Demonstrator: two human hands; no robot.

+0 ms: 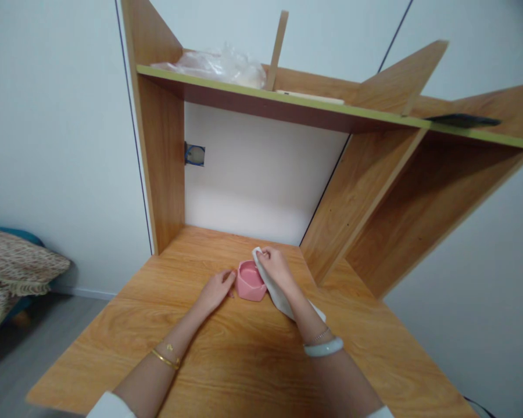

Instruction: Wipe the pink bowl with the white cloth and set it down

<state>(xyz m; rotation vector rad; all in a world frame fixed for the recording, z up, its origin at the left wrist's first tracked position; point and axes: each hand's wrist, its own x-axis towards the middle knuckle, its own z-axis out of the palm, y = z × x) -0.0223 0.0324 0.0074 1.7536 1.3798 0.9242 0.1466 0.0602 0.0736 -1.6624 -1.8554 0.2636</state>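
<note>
A pink faceted ashtray with an open hollow top stands upright on the wooden desktop. My left hand is at its left side, fingers bent and closed against the edge; part of the fingertips is hard to make out. On the other side, my right hand pinches a white cloth just above the ashtray's right rim. The cloth hangs down beneath my right wrist, and one end rests on the desktop behind the forearm. My forearm hides part of it.
The wooden desktop runs up to a white back panel. Above it, a shelf carries a clear plastic bag and a dark flat object. Upright boards close both sides. A wall socket is at left; a draped blanket lies further left.
</note>
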